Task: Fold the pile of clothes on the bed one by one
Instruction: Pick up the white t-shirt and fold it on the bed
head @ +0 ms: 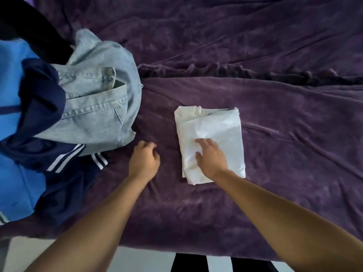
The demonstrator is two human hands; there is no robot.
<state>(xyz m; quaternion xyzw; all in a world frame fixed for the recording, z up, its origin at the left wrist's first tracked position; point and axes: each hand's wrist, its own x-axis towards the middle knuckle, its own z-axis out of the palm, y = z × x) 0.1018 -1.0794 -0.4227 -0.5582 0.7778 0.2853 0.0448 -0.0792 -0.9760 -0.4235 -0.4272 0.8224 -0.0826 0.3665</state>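
One piece seems done; our right hand [211, 160] lies straight-fingered on the folded white garment [214, 124]; our left hand [144, 160], loosely curled, empty, is just left of it. Further left, the denim-topped pile [94, 107] waits unfolded.

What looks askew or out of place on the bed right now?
Only the folded white garment: inner layers poke out at its far left corner and near edge, so the fold is not square. The right hand rests flat on it. Nothing spilled or damaged.
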